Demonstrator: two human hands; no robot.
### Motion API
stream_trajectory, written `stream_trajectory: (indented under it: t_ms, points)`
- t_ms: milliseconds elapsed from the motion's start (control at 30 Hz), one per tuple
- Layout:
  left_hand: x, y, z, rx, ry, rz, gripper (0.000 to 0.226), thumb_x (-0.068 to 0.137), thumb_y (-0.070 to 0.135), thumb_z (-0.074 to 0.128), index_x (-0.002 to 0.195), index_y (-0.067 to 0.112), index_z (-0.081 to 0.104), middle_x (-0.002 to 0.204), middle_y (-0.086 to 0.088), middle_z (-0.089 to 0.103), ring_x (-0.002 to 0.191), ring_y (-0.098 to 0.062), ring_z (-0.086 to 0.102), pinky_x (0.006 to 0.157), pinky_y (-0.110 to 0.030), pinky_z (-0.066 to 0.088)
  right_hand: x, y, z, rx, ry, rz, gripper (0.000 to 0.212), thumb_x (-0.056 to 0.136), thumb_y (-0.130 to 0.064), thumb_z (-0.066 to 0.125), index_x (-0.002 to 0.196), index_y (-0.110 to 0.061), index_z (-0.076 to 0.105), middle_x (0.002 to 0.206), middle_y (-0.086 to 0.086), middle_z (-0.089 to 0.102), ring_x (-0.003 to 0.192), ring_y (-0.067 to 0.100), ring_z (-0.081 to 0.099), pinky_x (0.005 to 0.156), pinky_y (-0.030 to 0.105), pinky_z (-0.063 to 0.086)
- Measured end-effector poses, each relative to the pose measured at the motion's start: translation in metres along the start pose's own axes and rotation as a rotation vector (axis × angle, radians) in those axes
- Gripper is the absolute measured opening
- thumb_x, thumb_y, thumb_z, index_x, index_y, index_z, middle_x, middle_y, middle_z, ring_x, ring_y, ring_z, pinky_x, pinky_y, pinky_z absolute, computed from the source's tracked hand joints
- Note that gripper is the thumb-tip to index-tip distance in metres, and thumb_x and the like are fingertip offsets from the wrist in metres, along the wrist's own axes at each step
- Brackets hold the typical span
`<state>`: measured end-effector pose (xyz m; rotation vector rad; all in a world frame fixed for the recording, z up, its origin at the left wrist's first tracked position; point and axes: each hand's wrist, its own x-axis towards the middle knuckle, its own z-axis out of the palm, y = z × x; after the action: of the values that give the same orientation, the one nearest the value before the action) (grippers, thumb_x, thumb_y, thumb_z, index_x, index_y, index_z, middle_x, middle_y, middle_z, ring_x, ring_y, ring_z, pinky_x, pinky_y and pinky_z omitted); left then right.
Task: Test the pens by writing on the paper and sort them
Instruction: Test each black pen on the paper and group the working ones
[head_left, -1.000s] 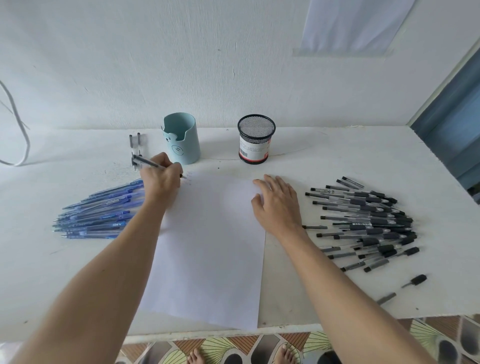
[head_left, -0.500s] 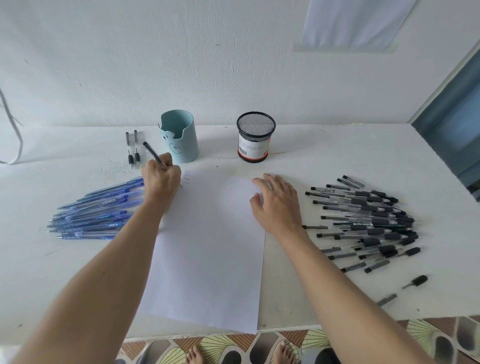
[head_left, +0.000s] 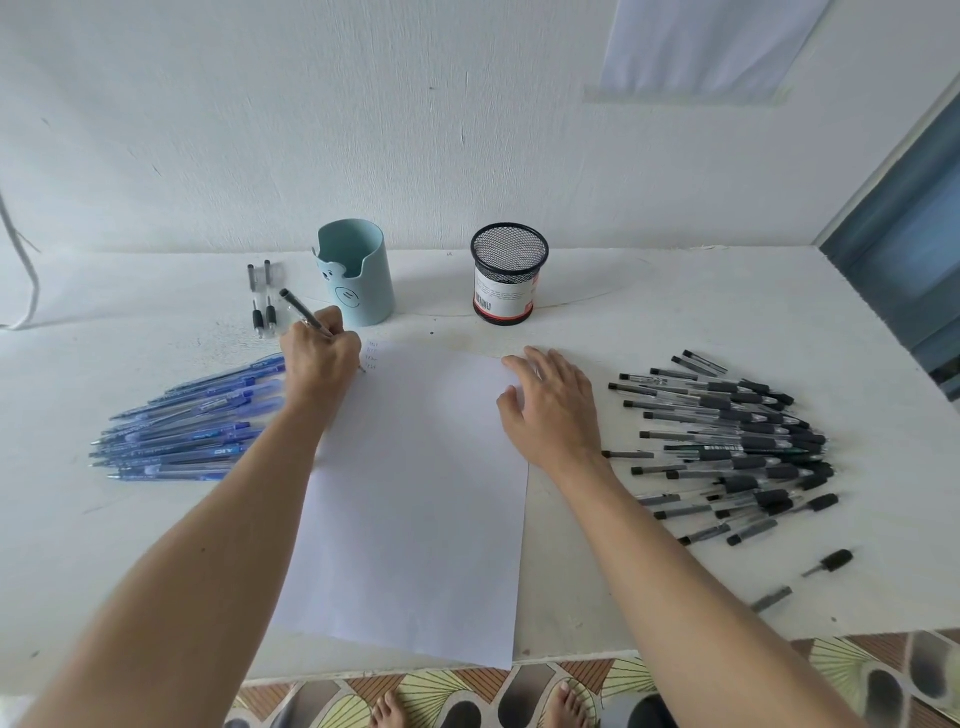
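Paper (head_left: 415, 493) is our landmark: one white sheet lies flat on the tabletop (head_left: 675, 322), its near right corner poking just past the front edge. We count two hands. Our left hand (head_left: 322, 364) sits at the sheet's far left corner, its grip pinching one dark pen (head_left: 304, 314) with fingers curled round the barrel. The pen's tip comes out below the grip and touches the paper beside four short rows of faint scribbles (head_left: 371, 356), while its back end slants up beyond the knuckles, off the sheet's far left. Our right hand (head_left: 556, 410) lies on the sheet's far right corner, its grip spread, fingers straight and flat, holding nothing. Left of the paper fans one heap of blue pens (head_left: 192, 426), right of it one heap of black pens (head_left: 737, 447); both overlap too much for us to count. Beyond the paper stand two holders, one teal cup (head_left: 358, 275) and one black mesh cup (head_left: 506, 275), upright and apart. Two more dark pens (head_left: 270, 317) lie side by side beyond the far left corner, and two loose pen pieces (head_left: 831, 561) lie right of the near corner.
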<state>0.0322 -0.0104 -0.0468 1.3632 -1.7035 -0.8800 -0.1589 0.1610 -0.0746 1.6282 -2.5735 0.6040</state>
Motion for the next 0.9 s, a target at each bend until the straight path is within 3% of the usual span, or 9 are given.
stream_trajectory:
  t_ms: [200,433,567,700,900]
  points:
    - [-0.0007,-0.0004,0.0006,0.018,-0.003,0.015,0.034,0.063,-0.007,0.046,0.056,0.016,0.021,0.059,-0.002,0.019,0.061,-0.019,0.017,0.051,-0.03,0.011,0.0006,-0.0002,-0.0002,-0.007,-0.001,-0.002,0.052,0.083,-0.033,0.032,0.123,-0.02,0.063,0.134,0.003,0.058,0.129,0.028,0.047,0.108,0.046,0.036]
    - [-0.0017,0.0011,0.0014,0.01,-0.006,0.018,0.035,0.063,-0.008,0.046,0.056,0.018,0.022,0.059,0.0,0.018,0.06,-0.018,0.016,0.048,-0.025,0.009,0.0008,-0.0011,-0.0003,-0.014,-0.014,0.001,0.053,0.084,-0.034,0.032,0.124,-0.02,0.062,0.135,0.004,0.058,0.13,0.029,0.047,0.108,0.047,0.037]
    - [0.0013,-0.0019,0.0028,0.065,-0.002,-0.003,0.032,0.061,-0.004,0.047,0.048,0.02,0.031,0.059,-0.001,0.02,0.062,-0.02,0.018,0.052,-0.031,0.014,0.0008,-0.0026,-0.0009,-0.015,-0.022,0.008,0.054,0.084,-0.035,0.03,0.124,-0.02,0.062,0.135,0.004,0.058,0.13,0.029,0.047,0.107,0.047,0.038]
    - [0.0003,-0.001,0.0028,0.065,0.014,-0.006,0.034,0.062,-0.005,0.048,0.054,0.017,0.023,0.058,-0.001,0.02,0.06,-0.02,0.017,0.048,-0.026,0.011,-0.0002,-0.0031,-0.002,-0.017,-0.027,0.008,0.054,0.084,-0.035,0.03,0.124,-0.02,0.062,0.135,0.005,0.059,0.13,0.029,0.048,0.107,0.047,0.038]
    - [0.0022,-0.0058,0.0005,-0.109,0.048,-0.056,0.021,0.064,-0.003,0.048,0.058,0.011,0.034,0.057,-0.006,0.03,0.059,-0.02,0.028,0.048,-0.031,0.02,-0.0004,-0.0036,-0.0032,0.001,-0.047,0.016,0.055,0.085,-0.036,0.029,0.125,-0.019,0.062,0.137,0.006,0.058,0.131,0.031,0.047,0.108,0.049,0.038]
